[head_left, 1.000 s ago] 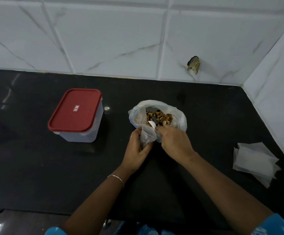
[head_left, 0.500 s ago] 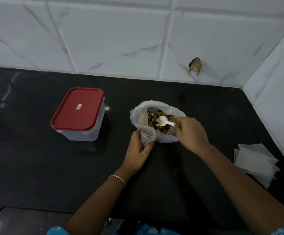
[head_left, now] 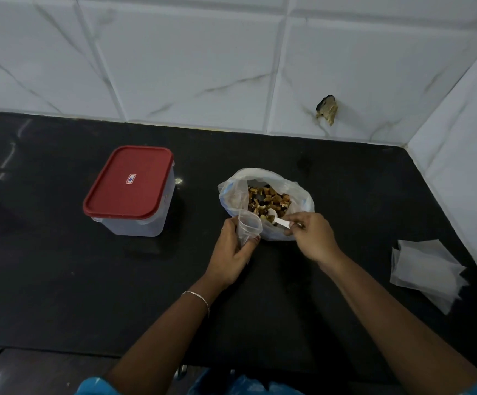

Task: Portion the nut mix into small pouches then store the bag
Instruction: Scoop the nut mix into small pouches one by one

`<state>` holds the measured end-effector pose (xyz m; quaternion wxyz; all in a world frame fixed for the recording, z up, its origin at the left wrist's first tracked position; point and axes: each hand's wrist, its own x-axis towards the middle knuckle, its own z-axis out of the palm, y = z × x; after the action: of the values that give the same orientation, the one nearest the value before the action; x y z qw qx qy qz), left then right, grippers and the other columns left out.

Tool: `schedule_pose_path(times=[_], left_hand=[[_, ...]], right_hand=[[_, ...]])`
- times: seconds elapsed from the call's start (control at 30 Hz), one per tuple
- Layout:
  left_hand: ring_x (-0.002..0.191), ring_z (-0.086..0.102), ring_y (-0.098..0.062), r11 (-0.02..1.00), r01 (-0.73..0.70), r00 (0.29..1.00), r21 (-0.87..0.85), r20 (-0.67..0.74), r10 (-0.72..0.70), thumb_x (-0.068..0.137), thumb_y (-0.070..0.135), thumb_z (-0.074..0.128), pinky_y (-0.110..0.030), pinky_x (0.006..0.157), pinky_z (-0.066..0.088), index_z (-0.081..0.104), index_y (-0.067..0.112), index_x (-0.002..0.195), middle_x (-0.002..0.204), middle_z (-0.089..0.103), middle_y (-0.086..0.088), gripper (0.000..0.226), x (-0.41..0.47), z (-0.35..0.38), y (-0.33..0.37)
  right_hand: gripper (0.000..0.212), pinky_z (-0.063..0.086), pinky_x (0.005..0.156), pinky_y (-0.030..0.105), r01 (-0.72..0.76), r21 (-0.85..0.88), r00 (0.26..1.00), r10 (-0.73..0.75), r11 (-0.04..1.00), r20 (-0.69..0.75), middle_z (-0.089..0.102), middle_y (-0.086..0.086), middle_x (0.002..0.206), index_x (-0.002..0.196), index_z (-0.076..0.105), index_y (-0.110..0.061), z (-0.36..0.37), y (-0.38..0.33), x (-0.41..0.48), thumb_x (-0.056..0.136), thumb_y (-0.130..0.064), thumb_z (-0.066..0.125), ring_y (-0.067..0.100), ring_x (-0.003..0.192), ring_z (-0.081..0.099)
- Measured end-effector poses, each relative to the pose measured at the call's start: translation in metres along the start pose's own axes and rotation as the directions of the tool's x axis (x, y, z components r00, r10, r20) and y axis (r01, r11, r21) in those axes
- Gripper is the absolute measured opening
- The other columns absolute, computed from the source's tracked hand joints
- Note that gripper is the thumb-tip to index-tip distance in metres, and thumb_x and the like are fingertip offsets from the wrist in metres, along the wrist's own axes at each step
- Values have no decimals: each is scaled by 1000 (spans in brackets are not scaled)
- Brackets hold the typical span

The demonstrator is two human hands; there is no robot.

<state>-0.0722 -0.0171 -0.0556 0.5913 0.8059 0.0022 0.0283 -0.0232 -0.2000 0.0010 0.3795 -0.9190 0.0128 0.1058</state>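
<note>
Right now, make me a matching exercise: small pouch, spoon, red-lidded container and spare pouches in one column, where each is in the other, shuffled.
1 small pouch
2 white spoon
3 red-lidded container
4 spare pouches

A on the counter, far right
B held in the left hand
C on the counter, left of the nut bag
D pinched in the right hand, at the nut bag's mouth

Pairs: 1-B; 2-D; 3-C; 4-A

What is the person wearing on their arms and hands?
Both forearms are bare. The left hand has a thin silver bracelet at its wrist and what seems to be a small ring on one finger. The right hand wears nothing I can see. Blue sleeves peek in at the bottom edge.
</note>
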Motion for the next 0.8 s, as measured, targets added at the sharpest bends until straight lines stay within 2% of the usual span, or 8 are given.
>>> schedule_pose_path(times=[0.13, 0.23, 0.33, 0.4, 0.47, 0.6, 0.7, 0.8], left_hand=[[90, 53, 8, 1000, 0, 1000, 13, 23, 0, 94, 24, 59, -8, 74, 42, 45, 17, 117, 105, 53, 12, 28, 1, -1, 2], [89, 52, 11, 1000, 4, 999, 30, 40, -5, 94, 24, 59, -7, 73, 42, 45, 18, 115, 103, 52, 13, 25, 2, -2, 5], [86, 53, 9, 999, 0, 999, 37, 43, -2, 95, 22, 59, -9, 72, 43, 46, 15, 111, 101, 54, 11, 22, 1, -2, 6], [79, 53, 7, 999, -5, 999, 42, 41, 4, 94, 23, 59, -12, 68, 44, 46, 15, 106, 95, 53, 8, 20, 0, -1, 8], [75, 52, 5, 999, -8, 999, 39, 41, 7, 91, 31, 58, -13, 64, 42, 44, 17, 102, 90, 53, 8, 22, -1, -1, 9], [74, 52, 6, 999, -8, 999, 47, 51, 5, 88, 35, 56, -14, 63, 43, 45, 13, 104, 90, 53, 6, 29, -2, -1, 11], [71, 52, 5, 999, -6, 998, 45, 60, 3, 95, 22, 59, -17, 63, 45, 45, 6, 108, 89, 53, 3, 25, -3, -2, 12], [81, 54, 4, 1000, -8, 999, 20, 47, 7, 94, 24, 59, -16, 68, 45, 45, 10, 112, 98, 55, 3, 27, -5, -2, 12]], right_hand=[[26, 45, 58, 20, -236, 380, 971, 203, 894, 124, 70, 2, 92, 114, 68, -17, 0, -2, -1, 96, -6, 52, 8, 69, 56], [28, 41, 54, 16, -281, 402, 958, 233, 871, 166, 69, 4, 103, 115, 67, -18, 6, 1, -2, 95, -5, 53, 5, 65, 50], [32, 44, 62, 18, -46, 40, 999, 45, 998, 9, 68, -2, 113, 122, 64, -23, 14, 3, -6, 96, -10, 50, 5, 83, 60], [34, 44, 58, 20, 126, -254, 987, -146, 959, -63, 67, -4, 110, 127, 61, -27, 20, 0, -11, 98, -16, 48, 7, 79, 61], [33, 48, 62, 23, 168, -290, 976, -200, 942, -85, 67, -5, 108, 128, 59, -28, 26, -5, -13, 98, -18, 48, 9, 84, 63], [31, 51, 76, 27, -52, 127, 998, 55, 991, -20, 67, -3, 110, 119, 65, -23, 30, -6, -3, 96, -11, 49, 13, 97, 63], [26, 41, 49, 17, -322, 513, 947, 282, 796, 156, 66, 3, 99, 104, 67, -21, 18, -9, -2, 96, -5, 49, 7, 62, 52], [23, 25, 34, 14, -433, 604, 901, 345, 669, 264, 66, 5, 94, 100, 65, -20, 11, -11, -4, 98, -6, 47, 4, 45, 36]])
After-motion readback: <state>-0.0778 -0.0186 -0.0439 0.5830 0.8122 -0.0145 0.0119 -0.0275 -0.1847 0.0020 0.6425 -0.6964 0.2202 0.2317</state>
